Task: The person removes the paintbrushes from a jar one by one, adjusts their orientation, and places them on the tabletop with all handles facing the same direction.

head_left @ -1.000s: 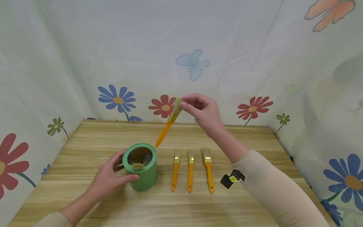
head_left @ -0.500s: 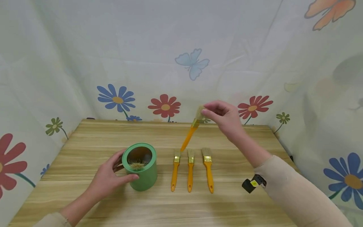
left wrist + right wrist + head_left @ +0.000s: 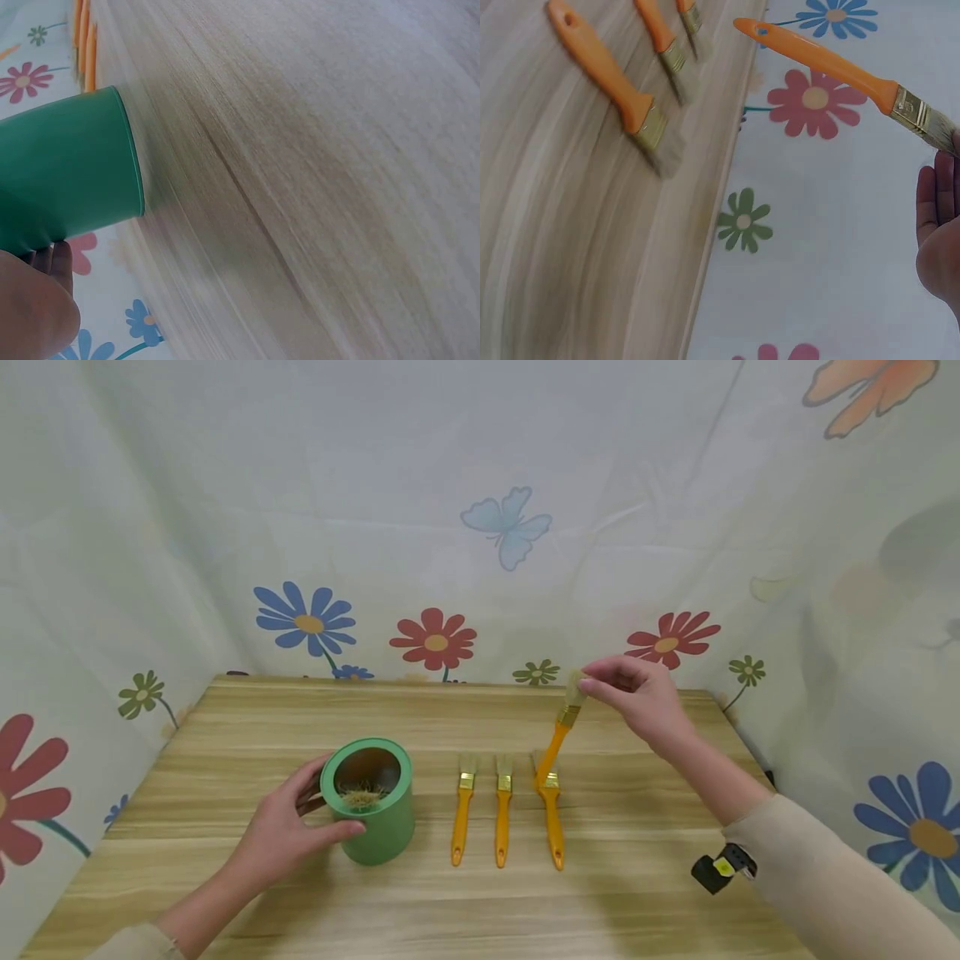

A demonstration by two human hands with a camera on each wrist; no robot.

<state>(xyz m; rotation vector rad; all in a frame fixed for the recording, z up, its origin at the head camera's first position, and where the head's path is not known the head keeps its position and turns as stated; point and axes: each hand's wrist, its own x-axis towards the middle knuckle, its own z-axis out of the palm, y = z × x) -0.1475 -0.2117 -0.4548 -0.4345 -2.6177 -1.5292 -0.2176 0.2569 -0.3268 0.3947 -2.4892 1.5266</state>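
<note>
Green can, orange-handled brushes, flower-patterned white backdrop

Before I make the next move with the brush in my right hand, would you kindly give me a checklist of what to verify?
1. Held brush secured: ok, the right hand pinches it at the bristle end, handle hanging down.
2. Green can held: ok, the left hand grips its side.
3. Held brush clear of the three laid brushes: ok, the right wrist view shows it apart from them.
4. Laid brushes separate: ok, gaps show between them, handles toward you.
5. Can emptied: not ok, a bristle tuft shows inside.
6. Number of brushes left in the can: cannot tell.
</note>
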